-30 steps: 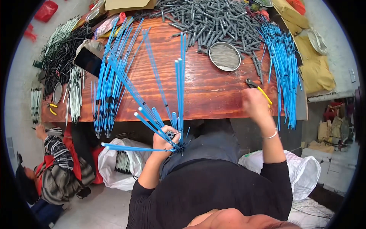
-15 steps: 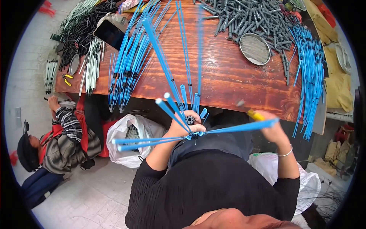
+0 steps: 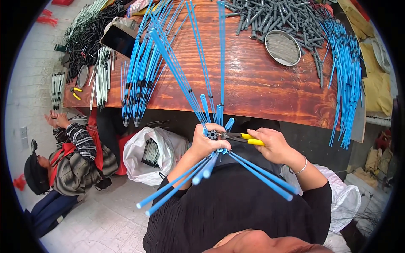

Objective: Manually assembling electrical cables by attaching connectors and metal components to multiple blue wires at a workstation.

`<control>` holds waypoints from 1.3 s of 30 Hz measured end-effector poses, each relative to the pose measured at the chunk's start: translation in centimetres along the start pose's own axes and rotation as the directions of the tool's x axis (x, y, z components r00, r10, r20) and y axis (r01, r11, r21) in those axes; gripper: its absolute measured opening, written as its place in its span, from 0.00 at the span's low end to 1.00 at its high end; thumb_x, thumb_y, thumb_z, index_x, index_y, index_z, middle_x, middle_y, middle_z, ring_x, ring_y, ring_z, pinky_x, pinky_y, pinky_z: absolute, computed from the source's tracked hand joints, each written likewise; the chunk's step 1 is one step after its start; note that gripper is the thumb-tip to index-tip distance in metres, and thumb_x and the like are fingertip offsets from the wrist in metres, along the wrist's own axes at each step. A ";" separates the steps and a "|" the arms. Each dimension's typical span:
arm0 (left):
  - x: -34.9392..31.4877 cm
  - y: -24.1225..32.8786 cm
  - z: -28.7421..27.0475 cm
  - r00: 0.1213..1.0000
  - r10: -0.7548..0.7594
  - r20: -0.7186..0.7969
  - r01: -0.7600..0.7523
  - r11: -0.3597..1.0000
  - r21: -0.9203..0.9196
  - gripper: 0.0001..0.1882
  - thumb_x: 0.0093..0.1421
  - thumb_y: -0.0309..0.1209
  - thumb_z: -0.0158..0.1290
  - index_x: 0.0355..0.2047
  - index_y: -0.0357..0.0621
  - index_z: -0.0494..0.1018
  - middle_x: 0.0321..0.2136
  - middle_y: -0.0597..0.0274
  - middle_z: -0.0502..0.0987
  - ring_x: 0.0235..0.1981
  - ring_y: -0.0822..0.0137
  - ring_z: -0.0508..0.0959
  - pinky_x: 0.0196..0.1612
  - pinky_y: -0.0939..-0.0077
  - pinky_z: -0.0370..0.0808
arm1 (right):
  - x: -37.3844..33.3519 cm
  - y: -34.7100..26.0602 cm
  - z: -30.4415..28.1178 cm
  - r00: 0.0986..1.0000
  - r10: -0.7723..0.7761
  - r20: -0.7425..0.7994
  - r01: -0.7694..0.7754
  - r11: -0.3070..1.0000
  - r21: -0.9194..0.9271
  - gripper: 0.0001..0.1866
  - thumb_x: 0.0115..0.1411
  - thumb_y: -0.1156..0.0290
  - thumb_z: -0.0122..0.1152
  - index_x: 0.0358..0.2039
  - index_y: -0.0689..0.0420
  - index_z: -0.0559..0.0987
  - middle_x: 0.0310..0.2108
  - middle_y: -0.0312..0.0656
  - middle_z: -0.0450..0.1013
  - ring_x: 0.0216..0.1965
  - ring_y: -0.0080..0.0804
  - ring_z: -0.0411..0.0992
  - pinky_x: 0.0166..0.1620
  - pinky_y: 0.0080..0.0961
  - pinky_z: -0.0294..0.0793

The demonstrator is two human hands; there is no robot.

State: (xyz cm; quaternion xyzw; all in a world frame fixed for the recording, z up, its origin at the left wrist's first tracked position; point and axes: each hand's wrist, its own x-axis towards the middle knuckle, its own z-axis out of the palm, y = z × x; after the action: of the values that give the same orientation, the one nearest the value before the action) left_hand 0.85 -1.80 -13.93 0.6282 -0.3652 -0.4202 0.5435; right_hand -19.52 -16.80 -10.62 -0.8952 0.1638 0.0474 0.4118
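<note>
My left hand is closed round the black notched hub of an umbrella frame, above my lap. Long blue ribs fan out from the hub, some over the table and some toward my body. From the right, my right hand grips pliers by their yellow handles. The pliers' jaws reach the side of the hub, by my left fingers. What lies between the jaws is too small to tell.
On the brown table lie blue rib bundles, grey plastic parts, a dish of thin wires, a phone and other yellow-handled pliers. A white sack stands left, near another person.
My right hand has brought the pliers left from beside the table edge to the hub. The umbrella frame has turned, so its near ribs point toward me. The other person's hands have changed pose.
</note>
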 end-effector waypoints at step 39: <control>0.7 -1.0 -0.2 0.972 0.177 0.158 -0.162 0.982 -0.100 0.34 0.26 0.53 0.70 0.24 0.34 0.76 0.17 0.64 0.74 0.17 0.74 0.71 0.21 0.81 0.64 | -0.1 -1.8 -3.9 0.685 0.117 0.719 -0.589 0.670 0.452 0.22 0.57 0.53 0.57 0.41 0.60 0.71 0.24 0.40 0.72 0.16 0.26 0.70 0.19 0.20 0.67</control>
State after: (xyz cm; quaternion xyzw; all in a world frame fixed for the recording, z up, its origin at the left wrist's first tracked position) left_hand 1.31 -2.26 -15.02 0.5334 -0.4430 -0.4384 0.5718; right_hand -19.22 -18.59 -6.73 -0.5663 0.2023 0.3715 0.7073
